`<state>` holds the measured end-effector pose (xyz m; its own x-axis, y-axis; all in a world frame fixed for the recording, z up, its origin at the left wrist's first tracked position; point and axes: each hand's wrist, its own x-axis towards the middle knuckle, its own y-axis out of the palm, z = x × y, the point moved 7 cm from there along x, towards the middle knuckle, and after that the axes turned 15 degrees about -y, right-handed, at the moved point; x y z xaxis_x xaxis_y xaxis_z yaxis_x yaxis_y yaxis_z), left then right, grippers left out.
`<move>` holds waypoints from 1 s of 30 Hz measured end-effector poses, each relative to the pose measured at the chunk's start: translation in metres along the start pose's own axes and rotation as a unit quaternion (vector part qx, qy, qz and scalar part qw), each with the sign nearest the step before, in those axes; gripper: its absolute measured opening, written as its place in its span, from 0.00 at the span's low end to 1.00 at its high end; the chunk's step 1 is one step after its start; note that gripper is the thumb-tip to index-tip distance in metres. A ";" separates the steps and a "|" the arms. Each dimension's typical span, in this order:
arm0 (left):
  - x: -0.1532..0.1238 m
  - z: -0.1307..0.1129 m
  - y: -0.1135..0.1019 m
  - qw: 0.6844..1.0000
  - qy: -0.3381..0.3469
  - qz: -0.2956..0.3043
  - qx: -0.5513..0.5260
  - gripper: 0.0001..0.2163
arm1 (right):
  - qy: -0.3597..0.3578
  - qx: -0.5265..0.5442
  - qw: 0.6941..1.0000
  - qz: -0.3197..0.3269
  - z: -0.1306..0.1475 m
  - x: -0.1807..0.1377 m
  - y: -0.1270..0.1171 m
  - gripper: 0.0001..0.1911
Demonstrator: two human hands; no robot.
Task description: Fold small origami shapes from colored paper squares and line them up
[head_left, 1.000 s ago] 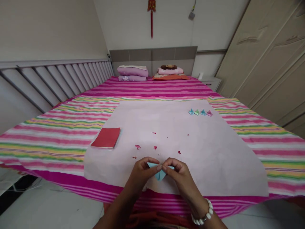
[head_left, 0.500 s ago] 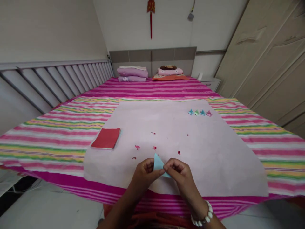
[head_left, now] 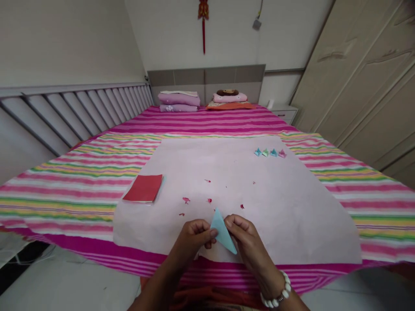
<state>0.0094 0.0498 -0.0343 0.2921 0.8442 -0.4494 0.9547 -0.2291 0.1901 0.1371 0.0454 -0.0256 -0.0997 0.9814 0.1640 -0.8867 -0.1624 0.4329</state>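
Note:
A light blue piece of origami paper (head_left: 223, 235), folded into a triangle, is held above the near part of the white sheet. My left hand (head_left: 198, 233) pinches its left edge, thumb in front and fingers behind. At the long right edge, the curled thumb and fingers of my right hand (head_left: 243, 233) close on the paper; part of those fingers is hidden. One corner of the triangle points up and away, and another slants down toward me at the right. A white beaded bracelet (head_left: 278, 293) circles my right wrist.
The white sheet (head_left: 292, 216) lies on a striped bedspread (head_left: 78, 185). At its left is a stack of square paper, red on top (head_left: 144, 188). Several small folded paper pieces (head_left: 274, 153) form a row at the far right. Red scraps (head_left: 186, 200) are scattered in front of my hands.
The blue triangle has turned, so more of its face shows and its lower corner points down to the right. My right thumb has moved from the front of the paper to its upper right edge.

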 end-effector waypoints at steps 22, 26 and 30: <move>-0.004 -0.017 0.002 0.993 0.057 -0.068 0.071 0.11 | -0.042 -0.129 0.991 0.005 0.002 0.004 -0.002 0.09; -0.011 -0.021 0.011 0.979 0.091 -0.098 0.153 0.12 | -0.123 -0.230 0.965 -0.012 0.010 0.003 -0.003 0.03; -0.017 -0.025 0.013 0.953 0.104 -0.170 0.227 0.15 | -0.193 -0.321 0.927 0.008 0.020 0.000 0.006 0.07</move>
<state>0.0158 0.0445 -0.0024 -0.0104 0.9742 -0.2252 0.9325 -0.0718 -0.3538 0.1406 0.0425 -0.0053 -0.0549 0.8496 0.5246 -0.9850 0.0398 -0.1676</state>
